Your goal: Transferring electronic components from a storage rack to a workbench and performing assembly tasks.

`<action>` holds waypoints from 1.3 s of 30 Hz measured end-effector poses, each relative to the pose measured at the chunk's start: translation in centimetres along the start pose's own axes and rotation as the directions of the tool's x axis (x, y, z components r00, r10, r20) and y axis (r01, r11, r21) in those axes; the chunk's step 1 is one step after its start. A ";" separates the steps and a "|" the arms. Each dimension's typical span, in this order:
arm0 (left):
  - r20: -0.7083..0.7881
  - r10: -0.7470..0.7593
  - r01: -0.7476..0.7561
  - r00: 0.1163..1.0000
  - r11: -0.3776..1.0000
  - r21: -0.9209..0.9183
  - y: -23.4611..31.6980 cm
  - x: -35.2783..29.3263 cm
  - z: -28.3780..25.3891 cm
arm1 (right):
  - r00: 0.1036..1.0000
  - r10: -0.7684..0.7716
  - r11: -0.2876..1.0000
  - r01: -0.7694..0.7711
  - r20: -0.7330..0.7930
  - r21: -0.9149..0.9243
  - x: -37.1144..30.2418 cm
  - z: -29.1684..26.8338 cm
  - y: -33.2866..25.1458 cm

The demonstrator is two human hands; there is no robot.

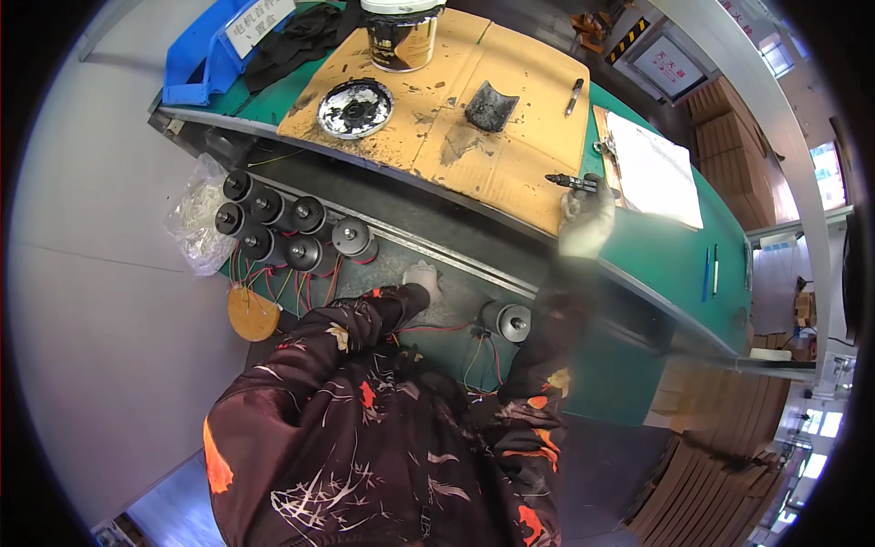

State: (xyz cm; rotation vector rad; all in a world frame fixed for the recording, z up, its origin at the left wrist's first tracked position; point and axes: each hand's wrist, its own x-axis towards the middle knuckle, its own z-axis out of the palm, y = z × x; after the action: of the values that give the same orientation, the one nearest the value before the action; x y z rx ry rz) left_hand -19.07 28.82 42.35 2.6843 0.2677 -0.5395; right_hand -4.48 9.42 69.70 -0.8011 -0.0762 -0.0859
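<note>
My right hand [588, 221] is closed around a black marker [571, 182], held over the right edge of the cardboard sheet [533, 137]. My left hand [424, 279] rests low over the green worktop in front of me; its fingers are too indistinct to tell what they do. To its left stand several black cylindrical motors [307, 213] in a cluster, shafts up, with coloured wires trailing from them. A single motor [507, 321] with a silver end face lies to the right of my left hand, its red, yellow and black wires running out below.
On the cardboard sit a bucket [402, 38], a smeared round lid [355, 108], a curved dark piece [492, 107] and a pen [574, 98]. A clipboard with papers [656, 169] lies right. At left are a blue bin [196, 68], a plastic bag [198, 214] and a round wooden disc [253, 314].
</note>
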 end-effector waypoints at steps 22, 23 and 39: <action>-0.668 0.215 -0.527 0.712 0.793 -0.306 -5.0 -10.2 -5.3 | 0.944 -0.103 0.812 0.262 0.314 -0.522 -1.0 4.9 0.5; -0.652 0.000 -0.344 0.758 0.850 -0.399 -5.5 -9.9 -3.6 | 0.886 -0.120 0.745 0.378 0.447 -0.549 -1.2 7.1 1.0; -0.005 -0.277 0.253 0.961 0.885 -0.391 -11.2 -6.4 4.4 | 0.812 0.113 0.323 0.515 0.573 -0.794 2.4 23.8 14.1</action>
State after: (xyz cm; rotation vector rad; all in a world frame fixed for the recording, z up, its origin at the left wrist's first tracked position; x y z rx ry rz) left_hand -29.21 36.48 37.39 2.2899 0.6924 -0.4289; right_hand -1.48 36.23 76.39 -2.0267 -0.7630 -0.1617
